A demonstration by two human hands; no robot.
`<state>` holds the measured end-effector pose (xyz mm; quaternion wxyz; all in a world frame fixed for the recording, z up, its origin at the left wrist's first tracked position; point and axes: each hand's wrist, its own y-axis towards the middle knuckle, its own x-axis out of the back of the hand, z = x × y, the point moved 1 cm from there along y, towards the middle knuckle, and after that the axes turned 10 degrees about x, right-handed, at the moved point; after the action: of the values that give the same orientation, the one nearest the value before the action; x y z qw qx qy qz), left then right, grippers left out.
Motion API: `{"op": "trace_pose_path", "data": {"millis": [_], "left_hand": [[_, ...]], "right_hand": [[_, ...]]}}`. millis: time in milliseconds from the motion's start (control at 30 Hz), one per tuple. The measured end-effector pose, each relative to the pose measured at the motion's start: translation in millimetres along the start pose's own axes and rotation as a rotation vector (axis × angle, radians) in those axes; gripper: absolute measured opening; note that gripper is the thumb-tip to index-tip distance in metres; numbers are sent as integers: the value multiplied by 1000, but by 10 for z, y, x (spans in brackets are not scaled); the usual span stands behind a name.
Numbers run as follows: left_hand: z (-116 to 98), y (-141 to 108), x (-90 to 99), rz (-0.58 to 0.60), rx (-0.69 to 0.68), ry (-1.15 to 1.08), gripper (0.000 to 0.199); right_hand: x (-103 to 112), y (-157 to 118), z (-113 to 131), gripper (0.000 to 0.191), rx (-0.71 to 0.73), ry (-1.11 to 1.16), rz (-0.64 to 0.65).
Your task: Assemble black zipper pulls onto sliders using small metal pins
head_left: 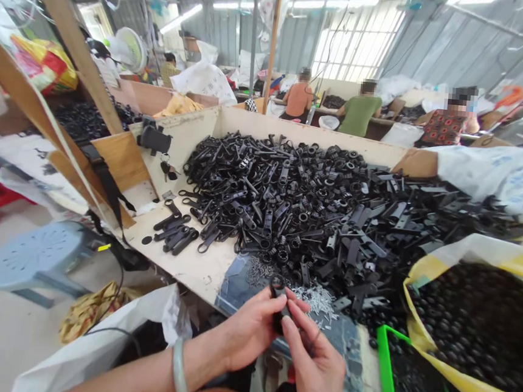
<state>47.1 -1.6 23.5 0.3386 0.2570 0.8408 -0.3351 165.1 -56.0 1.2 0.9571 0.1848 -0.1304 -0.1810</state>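
Both hands meet low in the middle of the view around a black plastic part with a ring at its upper end. My left hand, with a pale bangle at the wrist, is closed on this part. Thumb and fingers of my right hand press against its lower right side. Just beyond the fingers lies a heap of small silvery pins on a dark mat. A big pile of black plastic parts rises behind them.
On the right stand a yellow-edged sack of round black pieces and a green tray. Several assembled-looking black parts lie at the left. A blue stool is on the floor. People sit at the far benches.
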Motion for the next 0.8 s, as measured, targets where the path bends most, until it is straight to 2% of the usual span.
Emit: {"op": "trace_pose_path", "data": {"millis": [133,300,433,533,667,800], "left_hand": [[65,2,-100,-53,-46,44,24],[87,21,-189,-118,-45,49,30],[75,21,-264,-126,-34,105,37],[87,36,-319,-140,-80,148,41],[109,85,-368,-182,-128,191,48],[102,95,-334,-237,-116,246,52]], "right_hand": [[58,-41,-66,30,51,54,-17],[134,-64,-129,30,149,-63,24],[180,-11,-146,31,216,-88,24],[218,74,-148,29,270,-107,6],[281,186,-95,27,348,-204,51],[314,213,-19,26,432,-371,50]]}}
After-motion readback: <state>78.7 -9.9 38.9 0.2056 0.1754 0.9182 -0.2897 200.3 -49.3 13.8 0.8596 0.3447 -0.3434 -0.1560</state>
